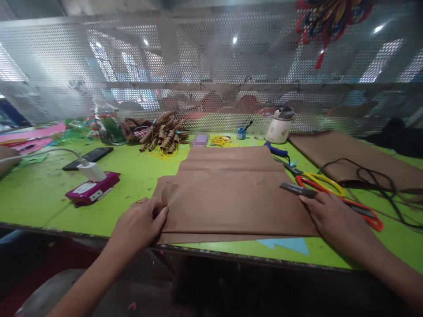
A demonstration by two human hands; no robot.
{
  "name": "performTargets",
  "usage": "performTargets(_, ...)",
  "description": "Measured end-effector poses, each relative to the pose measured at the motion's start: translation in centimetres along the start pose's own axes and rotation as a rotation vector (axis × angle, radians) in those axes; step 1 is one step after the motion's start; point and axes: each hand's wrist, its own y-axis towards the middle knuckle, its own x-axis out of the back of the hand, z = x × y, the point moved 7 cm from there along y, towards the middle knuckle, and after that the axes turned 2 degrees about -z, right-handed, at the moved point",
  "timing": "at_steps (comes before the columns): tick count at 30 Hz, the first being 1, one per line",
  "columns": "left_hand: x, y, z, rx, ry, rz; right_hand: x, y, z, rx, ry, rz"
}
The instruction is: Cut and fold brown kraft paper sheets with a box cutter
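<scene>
In front of me lies a stack of brown sheets (228,198), creased across its upper part, paper or cloth I cannot tell. At its left edge my left hand (140,220) is closed, thumb and fingers gripping a turned-up corner. My right hand (333,215) rests by the right edge, its fingers closed round a slim dark tool (297,190) whose tip points left over the sheets; its exact kind is unclear. Just beyond that hand lie scissors with yellow and red handles (325,184). Under the near edge, pieces of light blue paper (287,245) stick out.
Rolled brown tubes (165,136) with yellow string are heaped at the back. A purple socket block (92,189), a black phone (88,157) and a bottle (109,123) stand or lie left. Right are a white flask (279,127), pliers-like blue handles (276,150) and another brown sheet (360,156).
</scene>
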Motion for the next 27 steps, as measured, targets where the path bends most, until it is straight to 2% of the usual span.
performTargets(5,-0.1,0.4,0.2,-0.003,0.013,0.003,0.0,0.1,0.2,-0.020,-0.069,0.083)
performTargets(16,0.0,0.3,-0.1,-0.051,0.064,-0.017,1.1,0.6,1.0,-0.024,-0.121,0.134)
performTargets(19,0.4,0.1,0.0,-0.018,0.091,-0.080,1.1,0.6,1.2,0.002,-0.139,0.138)
performTargets(22,1.0,-0.4,-0.2,-0.015,0.101,-0.194,1.2,0.8,1.4,0.019,-0.168,0.146)
performTargets(24,1.6,-0.7,-1.1,-0.123,0.123,-0.293,1.4,0.9,1.6,0.022,-0.184,0.154)
performTargets(26,1.9,-0.9,-2.6,-0.329,0.144,-0.344,1.5,1.2,1.8,0.024,-0.192,0.174)
performTargets(27,1.8,-1.0,-3.5,-0.459,0.140,-0.328,1.5,1.3,1.9,0.025,-0.190,0.187)
